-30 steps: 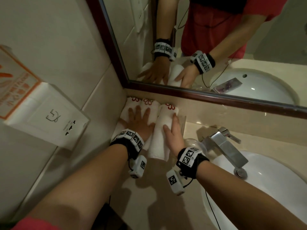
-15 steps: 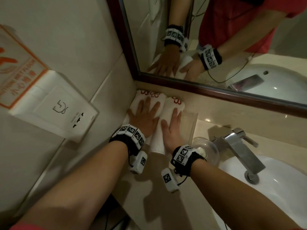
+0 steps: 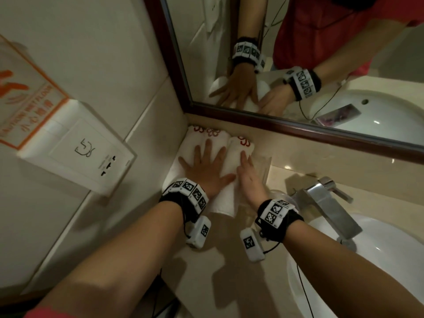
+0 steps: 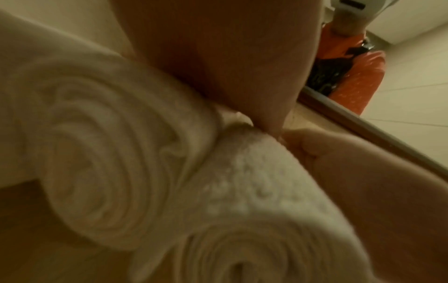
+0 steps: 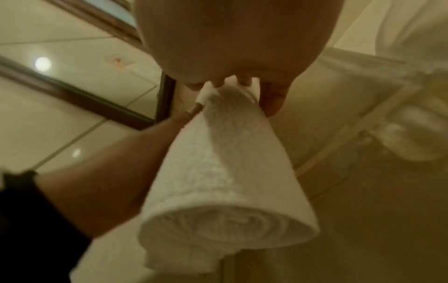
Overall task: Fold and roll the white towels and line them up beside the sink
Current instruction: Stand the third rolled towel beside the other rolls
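Three rolled white towels with red embroidery lie side by side in the counter corner under the mirror. My left hand [image 3: 206,167] lies flat with fingers spread across the two left rolls [image 3: 207,137]. My right hand [image 3: 249,177] rests flat, fingers straight, along the right roll [image 3: 229,196], which touches its neighbour. The left wrist view shows two spiral roll ends [image 4: 101,153] [image 4: 254,229] under my palm. In the right wrist view the right roll [image 5: 225,181] runs out from under my right fingers [image 5: 274,97].
A clear glass tumbler [image 3: 263,166] stands just right of the rolls, a small glass dish [image 3: 281,195] beside it. The chrome faucet [image 3: 328,203] and white sink [image 3: 390,253] lie to the right. A wall socket box [image 3: 78,154] juts out on the left; the mirror frame [image 3: 298,127] runs behind.
Both hands stay flat on the rolls. My left fingers have spread wider, and the head view has shifted a little.
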Action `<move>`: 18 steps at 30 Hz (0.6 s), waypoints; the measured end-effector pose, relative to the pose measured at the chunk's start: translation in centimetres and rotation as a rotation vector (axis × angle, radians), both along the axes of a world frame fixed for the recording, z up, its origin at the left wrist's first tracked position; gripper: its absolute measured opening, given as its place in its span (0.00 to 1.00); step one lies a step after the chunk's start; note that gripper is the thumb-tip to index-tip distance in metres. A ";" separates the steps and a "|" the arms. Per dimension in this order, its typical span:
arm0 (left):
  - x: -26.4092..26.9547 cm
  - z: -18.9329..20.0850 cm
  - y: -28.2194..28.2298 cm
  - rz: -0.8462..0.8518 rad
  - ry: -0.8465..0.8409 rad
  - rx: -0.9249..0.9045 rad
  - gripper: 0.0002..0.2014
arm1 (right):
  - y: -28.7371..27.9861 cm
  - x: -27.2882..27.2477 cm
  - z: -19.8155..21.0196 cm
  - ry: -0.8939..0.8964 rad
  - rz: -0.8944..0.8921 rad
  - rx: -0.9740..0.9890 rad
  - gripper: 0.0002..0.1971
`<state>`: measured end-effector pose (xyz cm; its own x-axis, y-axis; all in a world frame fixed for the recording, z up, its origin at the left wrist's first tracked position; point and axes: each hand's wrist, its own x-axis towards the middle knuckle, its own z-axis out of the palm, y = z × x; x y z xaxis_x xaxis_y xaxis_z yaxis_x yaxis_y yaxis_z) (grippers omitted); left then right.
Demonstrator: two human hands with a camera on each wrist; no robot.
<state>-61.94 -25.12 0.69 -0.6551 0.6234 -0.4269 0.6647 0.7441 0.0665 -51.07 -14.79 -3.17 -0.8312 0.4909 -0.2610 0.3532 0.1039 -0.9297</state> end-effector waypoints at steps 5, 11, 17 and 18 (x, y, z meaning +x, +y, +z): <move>0.3 0.3 0.3 0.060 -0.022 -0.001 0.44 | 1.9 -0.5 1.3 -0.141 0.094 0.237 0.30; 3.0 0.9 0.3 0.305 -0.034 -0.016 0.53 | 3.4 -3.1 3.2 0.108 0.332 1.089 0.28; 3.9 0.0 -0.1 0.346 -0.011 -0.030 0.54 | 3.1 -6.0 1.3 0.000 0.748 1.228 0.27; 3.9 -0.2 0.0 0.346 0.008 -0.032 0.54 | 3.1 -6.1 1.2 -0.010 0.749 1.218 0.28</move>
<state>-58.08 -25.12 0.53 -0.8289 0.3502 -0.4363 0.3730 0.9272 0.0356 -57.12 -11.64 -1.99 -0.9905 -0.1370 -0.0106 -0.1346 0.9830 -0.1246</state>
